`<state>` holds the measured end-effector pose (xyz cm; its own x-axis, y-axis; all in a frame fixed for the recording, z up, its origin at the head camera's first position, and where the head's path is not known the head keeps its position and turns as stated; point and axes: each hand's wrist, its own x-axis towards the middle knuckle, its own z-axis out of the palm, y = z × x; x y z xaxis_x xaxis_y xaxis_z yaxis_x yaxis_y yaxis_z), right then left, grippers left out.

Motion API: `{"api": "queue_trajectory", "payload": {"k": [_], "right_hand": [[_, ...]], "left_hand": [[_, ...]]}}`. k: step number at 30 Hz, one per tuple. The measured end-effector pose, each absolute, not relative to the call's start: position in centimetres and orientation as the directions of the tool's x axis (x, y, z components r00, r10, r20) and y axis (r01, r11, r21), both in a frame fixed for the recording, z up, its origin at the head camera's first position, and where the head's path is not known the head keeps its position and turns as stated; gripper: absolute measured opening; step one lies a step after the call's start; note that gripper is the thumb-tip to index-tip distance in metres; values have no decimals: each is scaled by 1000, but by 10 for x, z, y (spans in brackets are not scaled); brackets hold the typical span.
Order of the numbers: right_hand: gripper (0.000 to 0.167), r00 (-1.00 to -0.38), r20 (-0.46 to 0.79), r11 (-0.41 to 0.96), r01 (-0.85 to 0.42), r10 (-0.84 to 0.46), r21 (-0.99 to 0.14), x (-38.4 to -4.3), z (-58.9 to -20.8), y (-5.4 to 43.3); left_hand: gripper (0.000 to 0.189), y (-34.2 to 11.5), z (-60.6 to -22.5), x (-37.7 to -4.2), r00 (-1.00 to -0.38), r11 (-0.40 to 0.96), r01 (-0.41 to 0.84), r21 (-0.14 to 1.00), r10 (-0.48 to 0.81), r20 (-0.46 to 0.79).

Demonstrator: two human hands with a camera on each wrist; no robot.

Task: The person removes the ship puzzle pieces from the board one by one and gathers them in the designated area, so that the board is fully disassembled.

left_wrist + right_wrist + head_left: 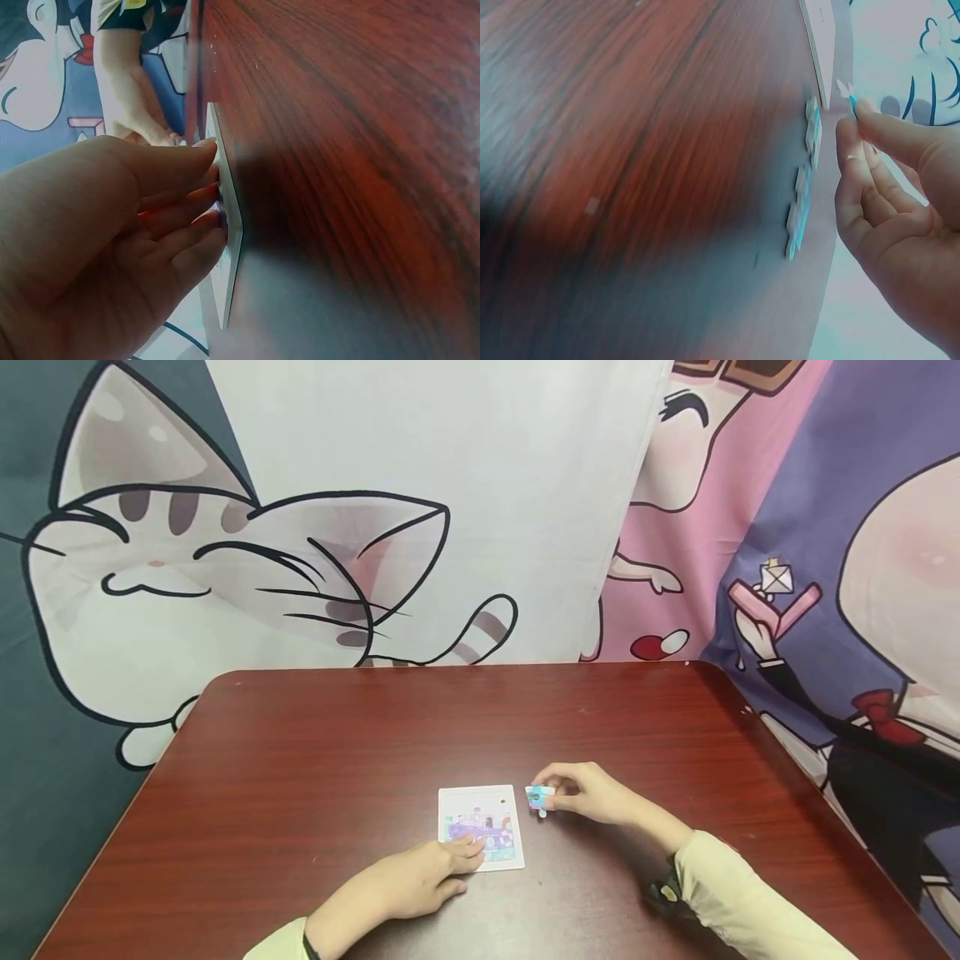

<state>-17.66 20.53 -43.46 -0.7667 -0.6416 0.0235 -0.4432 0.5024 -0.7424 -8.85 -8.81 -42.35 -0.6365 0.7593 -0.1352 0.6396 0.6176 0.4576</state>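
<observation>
A white puzzle board (471, 795) with a purple and blue picture in its lower part lies flat on the table. My left hand (420, 877) rests on its lower left, fingertips pressing the picture; the left wrist view shows the thin board (231, 202) edge-on under those fingers. Just right of the board, my right hand (588, 792) pinches a small light-blue jigsaw piece (536, 795) between thumb and fingertips. In the right wrist view the held jigsaw piece (849, 94) stands up from the fingertips, and several loose jigsaw pieces (802, 199) lie on the table beside the hand.
The dark red-brown wooden table (337, 752) spreads around the board, with its far edge against a cartoon-printed cloth backdrop (450, 435). Black straps with a dark device (666, 893) show at the wrists, below light sleeves.
</observation>
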Motion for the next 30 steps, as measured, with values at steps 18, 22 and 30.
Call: {"api": "queue_trajectory", "payload": {"k": [18, 22, 30], "right_hand": [[24, -819, -19, 573, -385, -574, -723, -172, -433, 251], [25, -834, -31, 592, -365, -552, -719, -172, -436, 259], [25, -846, -46, 626, -355, -531, -694, -172, -432, 278]], "left_hand": [[39, -92, -424, -88, -649, 636, 604, 480, 742, -166], [39, -93, -425, -87, -649, 629, 605, 489, 745, -156], [40, -89, -423, -90, -644, 622, 601, 502, 749, -157]]}}
